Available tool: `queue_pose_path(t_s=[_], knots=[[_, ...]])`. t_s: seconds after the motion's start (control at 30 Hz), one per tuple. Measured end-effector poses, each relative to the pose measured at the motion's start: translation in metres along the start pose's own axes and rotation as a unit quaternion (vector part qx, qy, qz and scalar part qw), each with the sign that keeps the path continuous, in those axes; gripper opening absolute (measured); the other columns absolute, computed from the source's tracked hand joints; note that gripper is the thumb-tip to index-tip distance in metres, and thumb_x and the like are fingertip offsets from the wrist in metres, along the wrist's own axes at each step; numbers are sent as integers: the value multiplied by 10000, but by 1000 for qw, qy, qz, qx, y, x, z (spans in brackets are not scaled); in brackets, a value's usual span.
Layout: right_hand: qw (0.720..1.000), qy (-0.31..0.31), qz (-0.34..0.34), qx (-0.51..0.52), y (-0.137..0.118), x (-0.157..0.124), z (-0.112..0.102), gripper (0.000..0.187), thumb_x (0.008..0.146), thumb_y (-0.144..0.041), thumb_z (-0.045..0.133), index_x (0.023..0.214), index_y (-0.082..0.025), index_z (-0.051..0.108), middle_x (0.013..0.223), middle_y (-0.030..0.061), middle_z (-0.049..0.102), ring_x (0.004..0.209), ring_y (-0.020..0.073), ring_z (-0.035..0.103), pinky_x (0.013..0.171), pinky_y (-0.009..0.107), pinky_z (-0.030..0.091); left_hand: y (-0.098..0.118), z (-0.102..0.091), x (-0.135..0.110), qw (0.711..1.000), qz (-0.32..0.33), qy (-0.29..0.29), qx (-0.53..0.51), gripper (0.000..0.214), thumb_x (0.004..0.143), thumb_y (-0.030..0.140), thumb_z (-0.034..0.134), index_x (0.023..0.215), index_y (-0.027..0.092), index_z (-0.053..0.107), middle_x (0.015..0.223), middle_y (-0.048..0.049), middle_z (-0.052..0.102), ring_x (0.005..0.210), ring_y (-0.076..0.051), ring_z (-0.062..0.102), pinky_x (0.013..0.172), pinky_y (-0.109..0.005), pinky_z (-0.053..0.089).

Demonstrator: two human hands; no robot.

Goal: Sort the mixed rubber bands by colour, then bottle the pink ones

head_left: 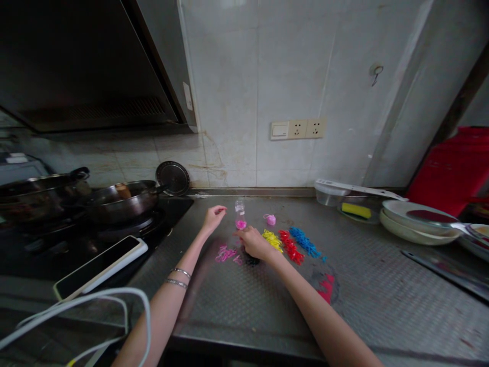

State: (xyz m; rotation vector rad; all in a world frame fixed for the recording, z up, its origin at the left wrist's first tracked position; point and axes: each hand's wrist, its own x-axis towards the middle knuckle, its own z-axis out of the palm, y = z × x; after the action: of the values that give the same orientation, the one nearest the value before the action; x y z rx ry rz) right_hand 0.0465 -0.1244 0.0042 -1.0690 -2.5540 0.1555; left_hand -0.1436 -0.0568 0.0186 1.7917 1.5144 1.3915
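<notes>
A small clear bottle (240, 211) stands on the metal counter, with bright pink pieces (241, 224) in its bottom. Left of it is my left hand (214, 218), raised above the counter, fingertips pinched together; anything between them is too small to make out. My right hand (255, 242) reaches just in front of the bottle, fingers drawn together and their tips partly hidden. Loose pink pieces (225, 253) lie below my hands, and black pieces (251, 260) are partly covered by my right hand. To the right lie piles of yellow (272, 239), red (291, 246) and blue pieces (304, 241).
A lilac cap-like piece (270, 219) lies behind the piles. Pans (122, 204) stand on the stove at left, near a phone (97, 267) and a white cable (143, 306). Plates (416, 229), a knife (446, 272) and a red container (453, 173) are at right.
</notes>
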Motion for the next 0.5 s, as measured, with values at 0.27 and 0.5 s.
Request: queue_pose_path(t_s=[0.27,0.5], knots=[[978,118,19,170,12,6,-10,383,758,-108,402,1117,-159,526,928,75,598,837,143,518,773,250,378,-5,-2,-2,982,-35,-161,91,229,621,207,531,770,82,652,671,-59,637,532,-108,520,502,-206,379],[924,221,63,305,41,11,-39,418,713,-127,410,1125,-132,486,718,13,599,673,106,553,680,229,430,1,1,-10,936,7,-302,182,238,608,288,554,690,100,674,633,-51,639,572,-128,527,529,-209,360]])
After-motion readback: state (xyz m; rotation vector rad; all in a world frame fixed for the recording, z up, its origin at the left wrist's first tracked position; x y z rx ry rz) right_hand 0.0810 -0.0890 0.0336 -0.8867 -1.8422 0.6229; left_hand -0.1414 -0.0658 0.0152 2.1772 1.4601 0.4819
